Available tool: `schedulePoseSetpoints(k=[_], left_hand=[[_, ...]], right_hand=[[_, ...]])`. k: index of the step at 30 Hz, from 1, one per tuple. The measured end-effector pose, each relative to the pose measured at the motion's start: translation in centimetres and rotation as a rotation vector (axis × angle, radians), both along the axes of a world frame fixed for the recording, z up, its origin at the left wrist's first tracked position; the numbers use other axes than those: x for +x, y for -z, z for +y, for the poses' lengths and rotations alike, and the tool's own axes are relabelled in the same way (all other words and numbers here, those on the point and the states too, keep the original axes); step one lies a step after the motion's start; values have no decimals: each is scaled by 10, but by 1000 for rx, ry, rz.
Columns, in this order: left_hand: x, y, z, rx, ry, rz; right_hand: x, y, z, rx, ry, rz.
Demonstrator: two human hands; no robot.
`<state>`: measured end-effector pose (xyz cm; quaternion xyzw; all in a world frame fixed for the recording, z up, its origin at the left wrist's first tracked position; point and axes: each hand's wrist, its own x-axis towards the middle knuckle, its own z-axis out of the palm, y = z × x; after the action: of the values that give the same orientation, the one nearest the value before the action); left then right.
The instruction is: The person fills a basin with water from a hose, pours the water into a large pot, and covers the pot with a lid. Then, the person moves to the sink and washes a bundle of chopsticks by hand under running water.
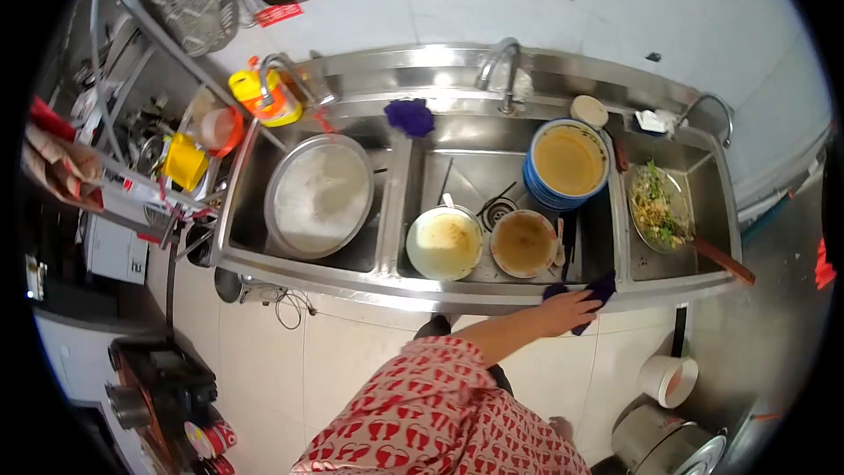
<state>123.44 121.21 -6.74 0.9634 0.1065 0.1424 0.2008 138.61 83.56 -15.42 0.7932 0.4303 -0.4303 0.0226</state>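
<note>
Fingers (pixel 587 302) of the left hand (pixel 561 314) laid over a dark purple cloth (pixel 604 288), which sits beneath them and shows beyond their tips, on the sink's front rim (pixel 492 298), near the brown-liquid bowl (pixel 525 244); whether clamped, cannot tell.

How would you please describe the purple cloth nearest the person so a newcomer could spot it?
Find the long steel sink, then its middle basin. Follow that basin's front rim to the right, where the purple cloth drapes over the edge. A hand rests on it, unlike the other purple cloth, crumpled at the back.
</note>
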Motion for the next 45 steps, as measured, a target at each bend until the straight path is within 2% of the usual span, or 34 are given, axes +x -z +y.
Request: schedulePoseSetpoints(k=[2,5,6,8,10,12,13,14,15,16,19,20,22,25,26,27,28,30,32,33,34,35,36,38,39,42,44,45], left_hand=[[-60,8,1,-68,-103,-56],[-162,-3,-7,-21,-252,18],[-197,-12,-7,-12,-286,43],[-264,-7,-14,-33,-391,6],[-326,-6,-20,-2,-478,84],[-381,-27,-23,-20,-577,171],[-407,-30,-25,15,-609,108],[-430,-31,-26,50,-655,41],[-451,-32,-27,70,-676,35],[-469,-32,-25,94,-694,32],[-509,-31,-5,-48,-757,-14],[-522,-29,6,-220,-848,-32],[-544,-25,31,-502,-1223,-27],[-587,21,74,-432,-1322,-265],[-576,-14,86,-29,-1290,-147],[-572,-38,93,-201,-1288,-207],[-570,-55,100,-356,-1291,-261],[-571,-74,111,-555,-1485,-290],[-578,-69,118,-596,-1426,-327],[-559,-108,122,-608,-1350,-310],[-553,-118,123,-782,-1264,-264],[-540,-123,117,-782,-1037,-287],[-543,-123,122,-785,-799,-303],[-568,-129,128,-734,-811,-260],[-583,-135,136,-710,-808,-229],[-648,-174,173,-301,-1103,-292],[-690,-181,215,-211,-1162,-505],[-706,-191,236,-102,-1173,-472]], right_hand=[[12,-4,24,53,-151,-235],[-6,-17,71,226,-116,-100],[-29,-32,97,234,-96,-72],[-77,-43,135,412,-132,46],[-143,-70,179,345,-208,72],[-209,-80,208,386,-209,212],[-245,-98,228,261,-268,178],[-267,-86,234,306,-286,295],[-293,-101,245,359,-381,319],[-316,-118,259,416,-476,346],[-363,-147,287,390,-481,383],[-371,-155,293,409,-445,407],[-389,-167,306,446,-397,467],[-403,-189,340,462,-426,565],[-409,-192,351,469,-435,597],[-412,-179,363,450,-476,603],[-415,-174,377,470,-399,693],[-443,-166,418,499,-287,909],[-476,-166,463,205,25,1180],[-497,-167,482,83,229,1258],[-517,-174,494,-27,412,1388],[-537,-181,506,-135,611,1497],[-558,-161,519,-259,642,1719],[-575,-213,537,-231,768,1429],[-587,-161,544,-263,733,1712],[-615,-190,568,-217,803,1786],[-635,-196,595,-210,757,1915],[-647,-205,611,-185,753,1958]])
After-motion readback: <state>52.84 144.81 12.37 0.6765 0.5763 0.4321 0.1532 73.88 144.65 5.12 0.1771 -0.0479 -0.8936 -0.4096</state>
